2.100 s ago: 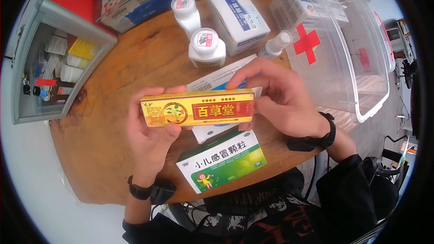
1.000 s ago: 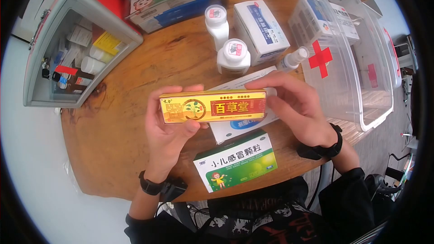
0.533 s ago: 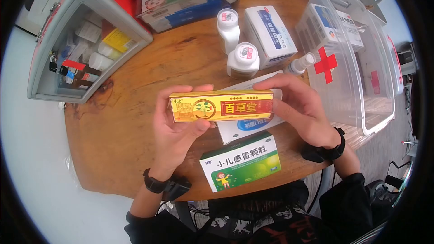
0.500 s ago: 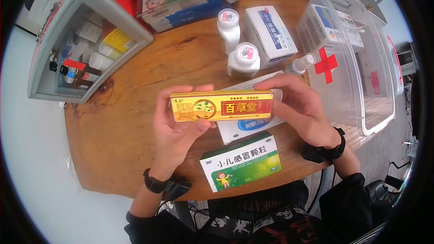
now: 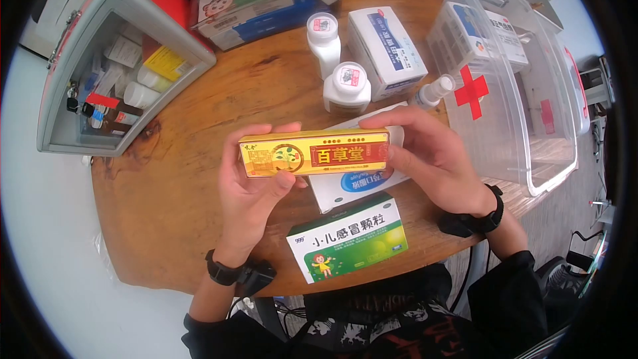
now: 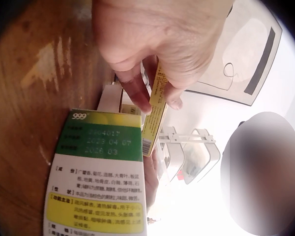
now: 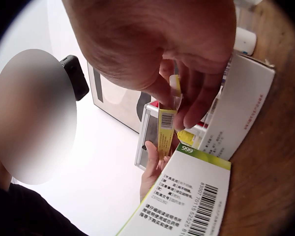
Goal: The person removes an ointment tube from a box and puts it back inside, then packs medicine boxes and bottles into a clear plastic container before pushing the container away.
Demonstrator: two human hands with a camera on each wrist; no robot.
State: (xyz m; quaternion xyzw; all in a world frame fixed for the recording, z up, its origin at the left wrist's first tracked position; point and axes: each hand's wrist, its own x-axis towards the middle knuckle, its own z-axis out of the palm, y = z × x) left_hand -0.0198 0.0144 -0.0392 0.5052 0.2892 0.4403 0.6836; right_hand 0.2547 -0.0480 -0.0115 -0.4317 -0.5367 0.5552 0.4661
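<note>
A slim yellow medicine box (image 5: pixel 292 156) with a red label is held level over the table. My left hand (image 5: pixel 249 196) grips its left part, thumb on the front face and fingers over the top and behind. At its right end, my right hand (image 5: pixel 435 163) pinches the box between thumb and fingers. A pale end flap (image 7: pixel 175 83) stands raised there in the right wrist view. Below lies a white box with a blue oval (image 5: pixel 329 196), partly hidden by the hands. Nearer stands a green and white cold-granule box (image 5: pixel 349 242).
Behind the hands stand two white bottles (image 5: pixel 347 86), a white and blue carton (image 5: pixel 387 53) and a small spray bottle (image 5: pixel 433 90). A clear bin with a red cross (image 5: pixel 492 139) is at right, a glass-fronted medicine case (image 5: pixel 193 70) at left, and a tub of boxes (image 5: pixel 266 0) behind.
The head view has shifted, so the table items and hands sit somewhat further right than two seconds ago. Both hands keep their hold on the yellow box.
</note>
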